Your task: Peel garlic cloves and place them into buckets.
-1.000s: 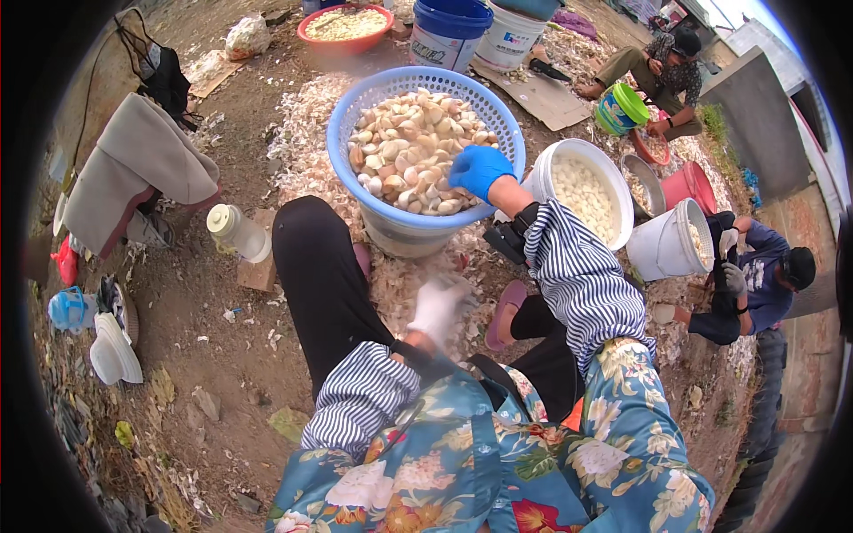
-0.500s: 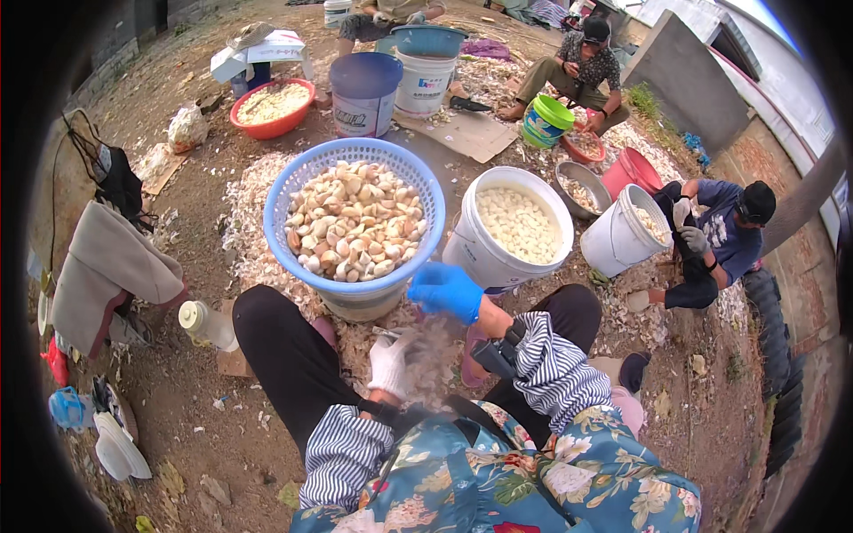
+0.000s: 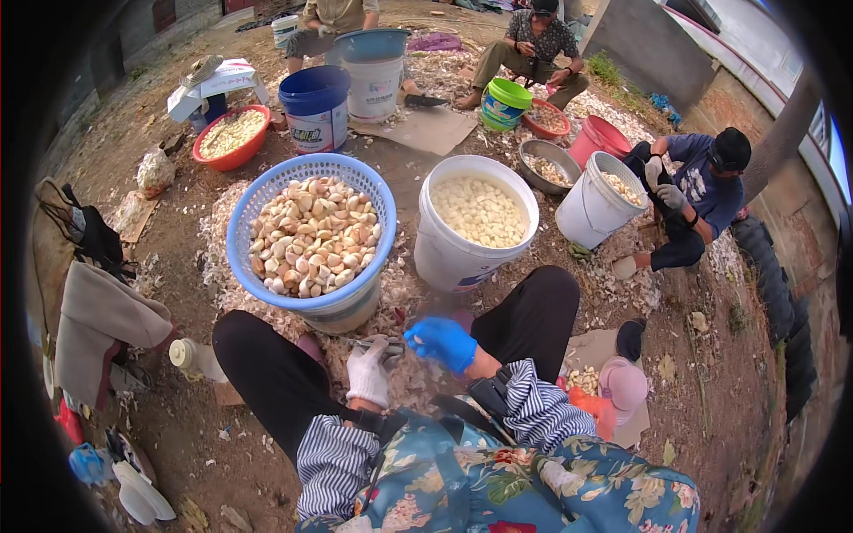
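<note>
In my head view, the left hand (image 3: pixel 368 377), in a white knit glove, is positioned low between the knees. Its fingers are closed around a slender metal tool (image 3: pixel 364 343); the exact type is too small to tell. The right hand (image 3: pixel 449 345), in a blue glove, is located just beside it, apart from the left fingertips. Its fingers are curled and narrow; I cannot tell whether they hold anything.

Unpeeled garlic cloves (image 3: pixel 315 235) fill the blue perforated basket (image 3: pixel 238 240), which is seated on a pale bucket (image 3: pixel 345 313) ahead of the left knee. Peeled garlic cloves (image 3: pixel 475 211) are contained in the white bucket (image 3: pixel 458 258), upright to the right of the basket and ahead of the right knee. Garlic skins (image 3: pixel 222 266) cover the ground around the basket.

To my right, loose cloves (image 3: pixel 584 380) lie on a cardboard sheet (image 3: pixel 591 346). Beyond the white bucket I register a metal bowl (image 3: pixel 544 184) and a second white bucket (image 3: pixel 591 213), with a seated co-worker (image 3: pixel 711 186) in grey gloves beside the latter. An orange-red basin (image 3: pixel 233 161) stands at the far left, near a dark-blue bucket (image 3: pixel 315 124).
</note>
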Demonstrator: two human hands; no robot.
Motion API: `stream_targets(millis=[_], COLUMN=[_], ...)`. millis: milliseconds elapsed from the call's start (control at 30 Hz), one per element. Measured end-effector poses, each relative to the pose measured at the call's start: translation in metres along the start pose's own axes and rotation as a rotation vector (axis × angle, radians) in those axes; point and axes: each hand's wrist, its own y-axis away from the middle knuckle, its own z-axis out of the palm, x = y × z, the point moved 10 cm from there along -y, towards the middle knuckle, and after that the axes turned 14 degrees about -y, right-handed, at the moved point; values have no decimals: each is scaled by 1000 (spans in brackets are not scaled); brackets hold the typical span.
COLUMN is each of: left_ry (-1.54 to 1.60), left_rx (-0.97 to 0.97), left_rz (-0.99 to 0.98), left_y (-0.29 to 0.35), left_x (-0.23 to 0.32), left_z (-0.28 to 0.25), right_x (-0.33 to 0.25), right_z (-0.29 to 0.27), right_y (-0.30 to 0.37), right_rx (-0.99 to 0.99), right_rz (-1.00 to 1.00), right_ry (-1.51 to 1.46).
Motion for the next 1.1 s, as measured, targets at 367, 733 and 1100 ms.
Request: stream_targets(millis=[367, 733, 1100], left_ry=[-51, -37, -105], left_rx=[-62, 14, 30], left_rz=[83, 136, 214], left_y=[6, 0, 10], left_x=[14, 13, 29], left_z=[6, -4, 2], right_x=[-1, -4, -8], right_z=[14, 11, 7], right_y=[4, 0, 4], right_rx=[5, 75, 175], right_rz=[-15, -197, -310], right_ry=[226, 319, 558])
